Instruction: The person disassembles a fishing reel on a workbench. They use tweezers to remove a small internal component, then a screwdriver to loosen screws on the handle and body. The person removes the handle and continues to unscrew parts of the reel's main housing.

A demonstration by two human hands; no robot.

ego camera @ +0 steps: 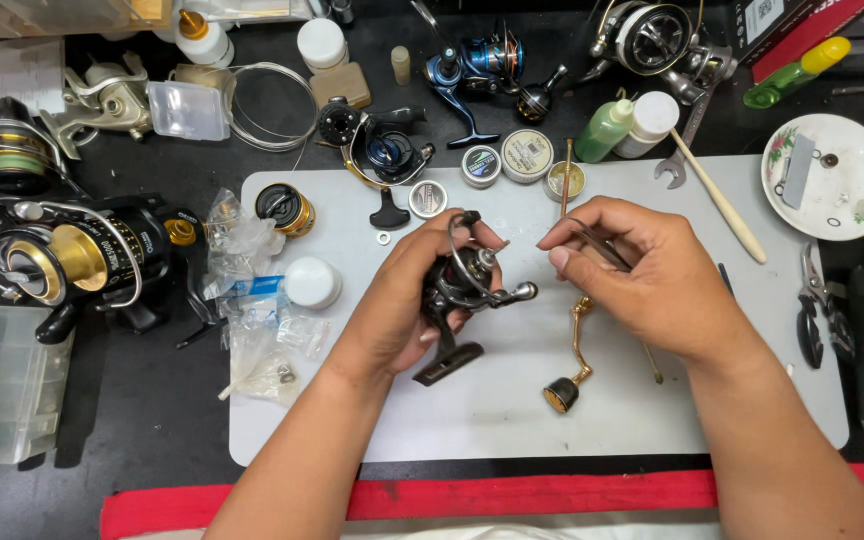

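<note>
My left hand point(397, 305) grips a black spinning reel body point(460, 290) over the white work mat point(512, 420), with its bail wire and rotor turned up and its foot pointing down towards me. My right hand point(642, 280) pinches thin metal tweezers point(592, 243), whose tips reach towards the top of the reel. A gold reel handle with a dark knob point(574, 350) lies on the mat just below my right hand.
A gold spool point(285, 208), small plastic bags point(262, 330), a white cap point(311, 282), small round tins point(526, 155) and a wooden stick point(717, 196) rest on the mat. Several other reels point(62, 260), bottles, a wrench, pliers point(820, 305) and a dish point(832, 175) crowd the dark bench.
</note>
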